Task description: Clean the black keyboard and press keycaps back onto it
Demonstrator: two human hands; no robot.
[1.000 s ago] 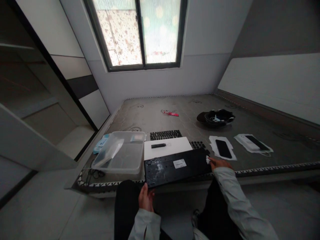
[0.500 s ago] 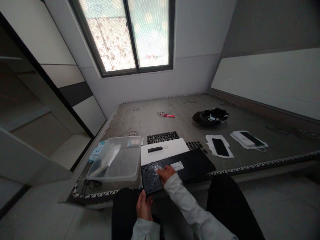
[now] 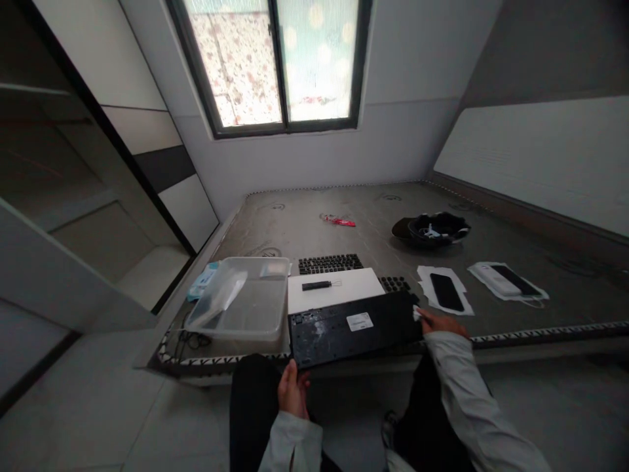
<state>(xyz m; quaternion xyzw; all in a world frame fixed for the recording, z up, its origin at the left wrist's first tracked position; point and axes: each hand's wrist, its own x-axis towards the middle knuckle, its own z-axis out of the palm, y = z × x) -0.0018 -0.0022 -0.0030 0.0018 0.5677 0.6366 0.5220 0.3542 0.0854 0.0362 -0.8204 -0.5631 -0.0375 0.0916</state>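
A black keyboard (image 3: 354, 328) lies upside down at the near edge of a grey mattress (image 3: 373, 226), a white label on its back. My left hand (image 3: 293, 393) grips its near left corner from below. At the keyboard's right end my right hand (image 3: 439, 322) pinches a small white wipe (image 3: 417, 313) against it. Behind the keyboard lies a white sheet (image 3: 339, 288) with a small black tool (image 3: 317, 285) on it, and loose black keycaps (image 3: 330, 263) are laid out beyond.
A clear plastic tub (image 3: 240, 301) stands left of the keyboard. To the right two phones (image 3: 445, 291) (image 3: 511, 280) lie on white cloths. A black helmet (image 3: 432, 229) and a red packet (image 3: 339, 221) lie farther back. Window and walls surround the mattress.
My right hand with the wipe has swept from the keyboard's left part to its right end. My left hand has kept its hold on the near left corner.
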